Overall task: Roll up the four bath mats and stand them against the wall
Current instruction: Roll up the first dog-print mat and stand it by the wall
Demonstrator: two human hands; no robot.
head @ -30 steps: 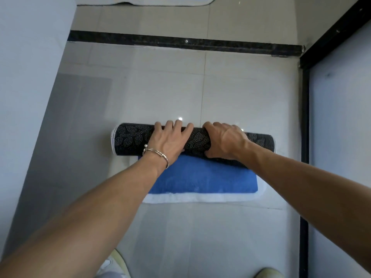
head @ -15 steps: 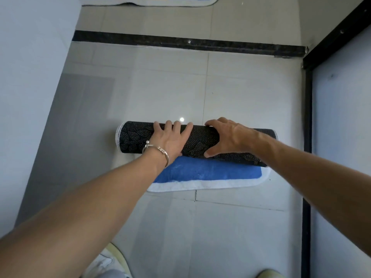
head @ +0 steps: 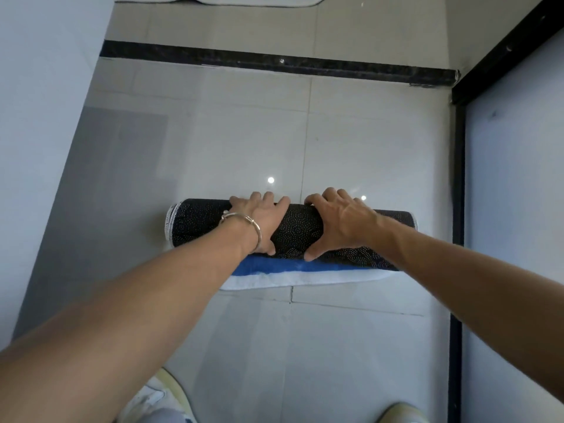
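1. The bath mat (head: 195,224) lies on the tiled floor (head: 232,141), almost wholly rolled into a tube with its black dotted backing outward.
2. On the roll's near side a narrow unrolled strip lies flat, showing blue pile (head: 320,265) and a white border (head: 305,279).
3. The left hand (head: 259,218) rests palm down on the middle of the roll, fingers spread and nearly straight, reaching over its far edge; it clasps nothing.
4. A silver bracelet (head: 244,221) sits on that wrist, over the roll.
5. The right hand (head: 341,221) lies just beside the left one on the roll, fingers splayed across the top and thumb stretched down the near face, pressing rather than gripping.
6. Well beyond the roll a black threshold strip (head: 274,64) crosses the floor, and past it shows the edge of a second bath mat (head: 213,0), lying flat.
7. Left of the roll stands a pale wall (head: 36,117); right of it, a black-framed panel (head: 512,209).
8. Nearer than the roll, two light shoes (head: 158,392) show at the bottom edge.
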